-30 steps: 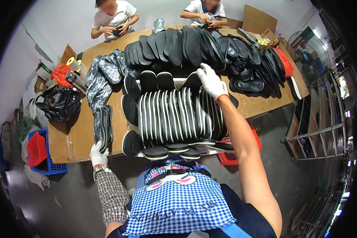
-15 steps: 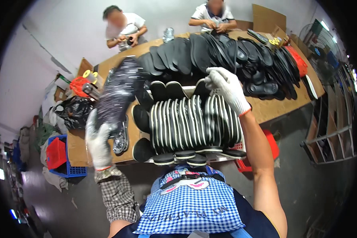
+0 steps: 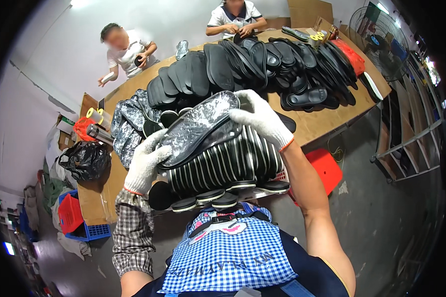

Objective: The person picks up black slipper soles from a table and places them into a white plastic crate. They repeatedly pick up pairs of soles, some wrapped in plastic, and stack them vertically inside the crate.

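Raised since earlier, plastic-wrapped sole bundle (image 3: 199, 126) held between both gloved hands, left (image 3: 144, 166), right (image 3: 259, 117), apparently above striped soles (image 3: 223, 166).

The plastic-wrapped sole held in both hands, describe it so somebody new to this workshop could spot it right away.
Start at the long wooden table heaped with black soles, then come to the near edge, where a row of black soles with white stripes stands. Just above that row, the left hand and right hand, both in white gloves, hold the wrapped sole: alone there, it is lifted and sheathed in shiny, crinkled clear plastic.
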A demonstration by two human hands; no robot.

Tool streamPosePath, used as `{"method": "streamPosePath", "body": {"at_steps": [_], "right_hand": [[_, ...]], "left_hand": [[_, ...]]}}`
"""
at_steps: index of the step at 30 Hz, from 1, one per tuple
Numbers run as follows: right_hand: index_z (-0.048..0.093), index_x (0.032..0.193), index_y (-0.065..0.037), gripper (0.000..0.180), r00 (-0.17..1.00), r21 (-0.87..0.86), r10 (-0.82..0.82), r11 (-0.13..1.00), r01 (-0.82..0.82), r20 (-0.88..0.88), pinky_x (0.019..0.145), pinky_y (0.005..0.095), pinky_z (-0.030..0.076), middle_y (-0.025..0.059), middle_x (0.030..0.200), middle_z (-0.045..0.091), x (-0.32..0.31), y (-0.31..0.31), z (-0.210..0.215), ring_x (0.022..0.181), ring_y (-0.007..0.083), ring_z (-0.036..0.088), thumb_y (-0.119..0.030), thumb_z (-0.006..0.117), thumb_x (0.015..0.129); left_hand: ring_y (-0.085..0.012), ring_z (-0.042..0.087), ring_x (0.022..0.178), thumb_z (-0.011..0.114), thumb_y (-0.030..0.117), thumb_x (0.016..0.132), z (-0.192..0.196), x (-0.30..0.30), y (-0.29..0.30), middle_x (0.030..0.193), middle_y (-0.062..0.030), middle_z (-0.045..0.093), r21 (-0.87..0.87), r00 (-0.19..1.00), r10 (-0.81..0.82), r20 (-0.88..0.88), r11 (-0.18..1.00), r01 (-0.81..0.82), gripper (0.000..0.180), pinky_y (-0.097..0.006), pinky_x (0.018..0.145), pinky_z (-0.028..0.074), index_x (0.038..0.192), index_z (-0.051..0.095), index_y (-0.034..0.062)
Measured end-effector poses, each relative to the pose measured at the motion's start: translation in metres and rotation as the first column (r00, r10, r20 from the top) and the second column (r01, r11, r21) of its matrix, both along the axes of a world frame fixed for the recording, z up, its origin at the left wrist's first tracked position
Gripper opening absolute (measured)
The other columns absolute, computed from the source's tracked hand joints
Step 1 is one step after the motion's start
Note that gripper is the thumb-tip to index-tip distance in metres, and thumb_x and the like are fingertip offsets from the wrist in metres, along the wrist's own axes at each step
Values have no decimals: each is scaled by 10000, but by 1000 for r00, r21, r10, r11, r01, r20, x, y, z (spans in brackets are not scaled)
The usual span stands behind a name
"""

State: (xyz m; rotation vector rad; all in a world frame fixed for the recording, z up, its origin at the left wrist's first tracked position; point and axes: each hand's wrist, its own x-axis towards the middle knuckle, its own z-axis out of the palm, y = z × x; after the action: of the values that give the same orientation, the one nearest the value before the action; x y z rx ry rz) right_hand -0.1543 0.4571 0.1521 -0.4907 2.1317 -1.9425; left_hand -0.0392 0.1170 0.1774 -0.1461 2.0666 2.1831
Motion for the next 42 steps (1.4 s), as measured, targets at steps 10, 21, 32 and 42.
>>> {"method": "streamPosePath", "body": {"at_steps": [10,21,32,42], "right_hand": [[175,1753,-122,1286,955,-378,295,881,-284,-29,1120,392,545,142,1586,511,3,8,-5,1380,229,590,-221,1003,773],[555,1403,-49,742,970,-433,-228,885,171,-84,891,346,609,67,1089,701,13,10,57,1028,162,689,-229,963,810],[618,1323,-79,751,765,277,-507,728,627,-397,1003,443,578,156,1121,785,-84,59,-17,1072,328,763,-500,935,788],[578,1243,-54,743,861,566,-291,657,497,-417,983,504,582,236,1194,727,-99,26,-36,1115,428,735,-593,857,814]], "left_hand": [[-56,724,914,734,159,965,-15,-15,9,1258,-64,758,115,948,-213,239,975,190,609,-202,498,505,1532,585,-6],[-117,732,967,714,101,997,-27,-31,13,1263,-99,744,156,959,-133,251,983,95,503,-225,715,595,1480,623,-9],[-55,670,702,685,67,995,-40,-21,1,1061,-62,771,-165,951,-1,311,985,55,489,-207,534,500,1474,624,-13],[-78,612,556,750,102,952,-47,-12,5,1011,-95,781,-186,941,34,338,982,31,563,-225,454,476,1478,612,-46]]}}
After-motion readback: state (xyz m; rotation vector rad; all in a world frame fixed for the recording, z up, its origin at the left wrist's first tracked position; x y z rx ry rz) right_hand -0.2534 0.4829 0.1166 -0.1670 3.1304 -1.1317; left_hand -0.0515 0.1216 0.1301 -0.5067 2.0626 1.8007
